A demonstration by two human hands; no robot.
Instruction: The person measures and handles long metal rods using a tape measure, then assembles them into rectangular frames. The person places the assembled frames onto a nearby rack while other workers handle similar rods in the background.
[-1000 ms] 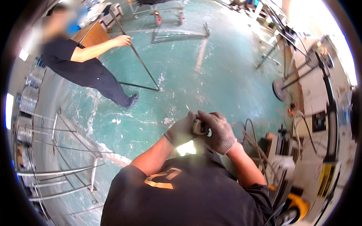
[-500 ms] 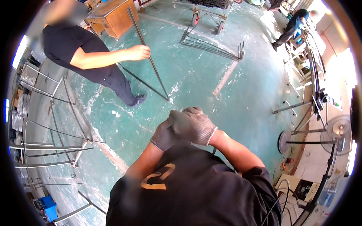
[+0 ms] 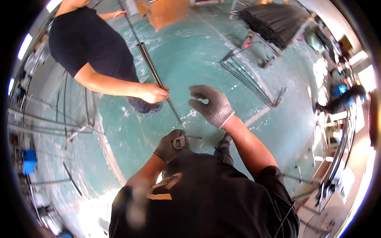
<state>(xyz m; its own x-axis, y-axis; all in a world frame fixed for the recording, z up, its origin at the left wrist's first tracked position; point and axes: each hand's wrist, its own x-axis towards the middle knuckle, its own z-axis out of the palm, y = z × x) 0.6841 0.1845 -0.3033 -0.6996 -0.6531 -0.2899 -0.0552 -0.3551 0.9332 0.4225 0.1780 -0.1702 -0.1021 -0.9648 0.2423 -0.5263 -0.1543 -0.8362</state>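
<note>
My left hand (image 3: 166, 147), in a grey knit glove, is closed around a small tape measure (image 3: 179, 142) close to my body. A short thin strip (image 3: 193, 137) sticks out beside it toward the right. Farther forward, my gloved right hand (image 3: 214, 106) is raised with thumb and fingers apart, and nothing shows between them. To its left, a co-worker's hand (image 3: 154, 93) grips dark metal tubes (image 3: 147, 59) that slant down toward the floor. My right fingers are apart from those tubes.
Bent metal rods (image 3: 252, 81) lie on the green floor (image 3: 190, 43) ahead to the right. Beyond them stands a cart loaded with dark rods (image 3: 278, 23). Metal frames (image 3: 75, 127) stand on the left near a blue box (image 3: 29, 160). A wooden cabinet (image 3: 168, 14) is at the back.
My hands, together before, have separated; the right one has moved forward and opened. The tape measure now shows in the left. The co-worker's tubes have shifted, and my view has turned.
</note>
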